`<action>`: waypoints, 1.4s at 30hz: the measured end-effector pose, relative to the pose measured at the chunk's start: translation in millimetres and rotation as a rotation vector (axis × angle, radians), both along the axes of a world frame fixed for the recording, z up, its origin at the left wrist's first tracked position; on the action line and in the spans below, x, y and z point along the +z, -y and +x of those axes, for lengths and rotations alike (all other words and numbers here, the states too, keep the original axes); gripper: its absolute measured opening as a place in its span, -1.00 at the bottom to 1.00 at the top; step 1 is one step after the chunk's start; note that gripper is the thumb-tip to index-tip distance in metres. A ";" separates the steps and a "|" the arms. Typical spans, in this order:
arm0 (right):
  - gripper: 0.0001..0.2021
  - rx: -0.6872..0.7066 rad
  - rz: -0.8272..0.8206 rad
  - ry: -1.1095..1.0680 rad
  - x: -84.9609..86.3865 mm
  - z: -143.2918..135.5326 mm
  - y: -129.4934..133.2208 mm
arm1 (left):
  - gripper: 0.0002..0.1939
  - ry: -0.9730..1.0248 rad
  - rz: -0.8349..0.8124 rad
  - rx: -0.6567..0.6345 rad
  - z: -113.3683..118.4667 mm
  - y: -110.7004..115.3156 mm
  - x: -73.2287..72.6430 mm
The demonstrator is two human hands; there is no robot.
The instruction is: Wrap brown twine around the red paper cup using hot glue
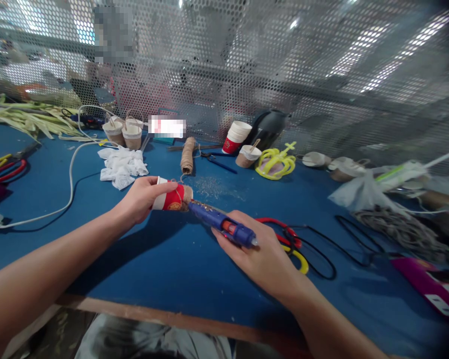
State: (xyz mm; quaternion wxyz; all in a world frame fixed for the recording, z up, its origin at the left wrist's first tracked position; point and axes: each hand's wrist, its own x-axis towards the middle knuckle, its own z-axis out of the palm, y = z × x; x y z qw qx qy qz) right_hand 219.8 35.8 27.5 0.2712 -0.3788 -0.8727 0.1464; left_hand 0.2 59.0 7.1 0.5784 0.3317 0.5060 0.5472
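My left hand [144, 197] is closed round a red and white paper cup [171, 195], tipped on its side with its base to the right. Brown twine [187, 194] is wrapped round the base end of the cup. In my right hand [250, 249] is a blue hot glue gun [222, 223], its nozzle at the twine-wrapped end; whether it touches I cannot tell. Just behind the cup lies a roll of twine [187, 155], and a loose strand runs from it toward the cup.
Twine-wrapped cups [132, 135], white lacy cloth [122, 164], stacked paper cups [236, 137], pliers [220, 162] and a yellow crown-shaped piece [276, 163] stand behind. Scissors [303, 262] and a black cord [331, 259] lie by my right hand. A white cable [72, 174] crosses the left.
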 end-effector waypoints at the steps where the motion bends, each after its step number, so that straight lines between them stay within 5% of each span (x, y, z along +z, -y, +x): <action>1: -0.93 0.005 0.007 0.010 0.1 -0.1 0.3 | -0.78 0.002 0.000 0.000 0.0 -0.2 -0.3; 42: -0.89 -0.090 -0.038 -0.077 4.4 -0.5 -3.3 | -0.73 -0.224 0.237 -0.057 4.4 16.4 0.6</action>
